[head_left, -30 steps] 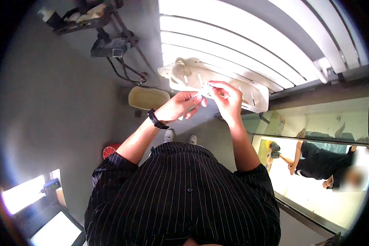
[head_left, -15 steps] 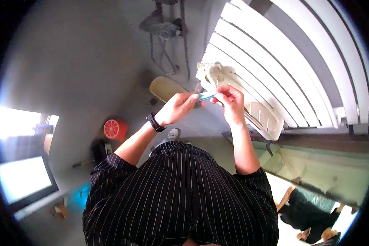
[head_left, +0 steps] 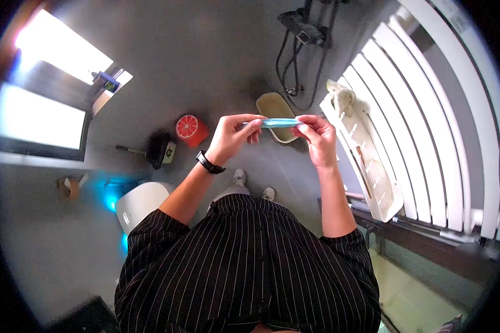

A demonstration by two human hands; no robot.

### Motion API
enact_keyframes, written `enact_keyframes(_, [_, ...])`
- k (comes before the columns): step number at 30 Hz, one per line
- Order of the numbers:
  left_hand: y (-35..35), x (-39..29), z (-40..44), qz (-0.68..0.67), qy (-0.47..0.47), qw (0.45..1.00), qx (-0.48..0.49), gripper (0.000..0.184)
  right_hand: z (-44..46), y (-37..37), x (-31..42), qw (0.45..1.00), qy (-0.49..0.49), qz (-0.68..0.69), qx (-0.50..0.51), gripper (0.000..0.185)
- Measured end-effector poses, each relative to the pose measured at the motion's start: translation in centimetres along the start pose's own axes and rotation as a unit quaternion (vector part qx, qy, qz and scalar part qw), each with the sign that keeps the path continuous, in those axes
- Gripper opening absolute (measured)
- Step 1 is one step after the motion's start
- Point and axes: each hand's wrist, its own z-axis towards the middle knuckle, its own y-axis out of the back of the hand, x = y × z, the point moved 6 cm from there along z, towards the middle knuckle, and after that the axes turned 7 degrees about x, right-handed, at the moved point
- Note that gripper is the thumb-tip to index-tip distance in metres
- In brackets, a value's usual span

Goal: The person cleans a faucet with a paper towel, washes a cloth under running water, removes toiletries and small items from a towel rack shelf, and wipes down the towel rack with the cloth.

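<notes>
A slim light-blue strip (head_left: 279,123), with the look of folded thin material, is stretched level between my two hands. I cannot make out exactly what it is. My left hand (head_left: 233,137), with a black watch on its wrist, pinches the left end between thumb and fingers. At the other end, the thumb and fingertips of my right hand (head_left: 318,139) are closed on it. Beyond the strip, a cream-coloured bin (head_left: 272,102) stands on the floor, partly hidden behind it.
A white tray (head_left: 380,194) with a pale cloth (head_left: 341,97) hangs on the white slats (head_left: 411,122) at right. On the left are a red stool (head_left: 189,129) with a citrus-pattern top, a white rounded appliance (head_left: 141,205) and a screen (head_left: 39,122). Black cables (head_left: 300,55) hang ahead.
My view has turned left, so the slats and tray sit further right. My hands have moved apart, and more of the blue strip shows between them. The person at lower right is out of view.
</notes>
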Motion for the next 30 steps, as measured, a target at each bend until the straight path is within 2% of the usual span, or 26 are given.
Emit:
enact_keyframes(3, [2.6, -0.2, -2.2, 0.013, -0.011, 0.999, -0.033, 0.024, 0.8, -2.8, -0.8, 0.993, -0.061, -0.046, 0.094, 0.018])
enact_keyframes(5, [4.3, -0.4, -3.6, 0.041, -0.015, 0.997, -0.059, 0.023, 1.0, -6.0, -0.2, 0.981, -0.034, -0.109, 0.155, 0.019])
enact_keyframes(6, [5.0, -0.4, -4.5, 0.068, -0.017, 0.995, -0.070, 0.022, 1.4, -7.2, -0.5, 0.960, 0.007, -0.195, 0.201, 0.030])
enact_keyframes(7, [5.7, -0.3, -5.3, 0.094, -0.017, 0.992, -0.081, 0.021, 1.8, -8.1, -1.2, 0.958, 0.002, -0.194, 0.213, 0.030])
enact_keyframes(8, [6.5, -0.3, -6.1, 0.093, -0.016, 0.991, -0.094, 0.021, 2.2, -9.6, -1.1, 0.925, 0.071, -0.292, 0.233, 0.036])
enact_keyframes(10, [7.7, -0.4, -7.5, 0.101, -0.015, 0.989, -0.108, 0.020, 2.2, -13.1, -1.2, 0.818, 0.212, -0.466, 0.261, 0.049])
enact_keyframes(11, [8.5, -0.3, -8.3, 0.100, -0.013, 0.988, -0.119, 0.020, 2.3, -14.4, -1.8, 0.817, 0.211, -0.462, 0.272, 0.049])
enact_keyframes(13, [10.1, -0.1, -9.8, 0.098, -0.020, 0.985, -0.139, 0.021, 2.5, -16.6, -4.2, 0.850, 0.075, -0.407, 0.325, 0.046])
enact_keyframes(14, [11.1, 0.1, -10.7, 0.097, -0.019, 0.984, -0.150, 0.021, 2.4, -17.6, -4.9, 0.847, 0.006, -0.411, 0.336, 0.041])
enact_keyframes(19, [15.2, 0.6, -14.2, 0.103, -0.013, 0.977, -0.185, 0.020, 3.3, -21.6, -8.7, 0.843, 0.006, -0.373, 0.388, 0.032])
enact_keyframes(21, [16.9, 1.2, -15.4, 0.098, -0.012, 0.977, -0.191, 0.022, 3.6, -23.0, -10.5, 0.818, -0.053, -0.391, 0.417, 0.023])
enact_keyframes(22, [17.8, 1.4, -15.8, 0.095, -0.012, 0.977, -0.189, 0.023, 3.9, -23.8, -11.0, 0.816, -0.053, -0.393, 0.421, 0.023])
enact_keyframes(25, [20.5, 1.5, -17.4, 0.014, -0.026, 0.976, -0.216, 0.029, 5.0, -26.3, -12.1, 0.830, -0.044, -0.376, 0.410, 0.019])
enact_keyframes(30, [26.2, 2.1, -20.1, -0.019, -0.066, 0.960, -0.271, 0.032, 7.5, -29.4, -15.4, 0.870, -0.109, -0.297, 0.378, 0.020])
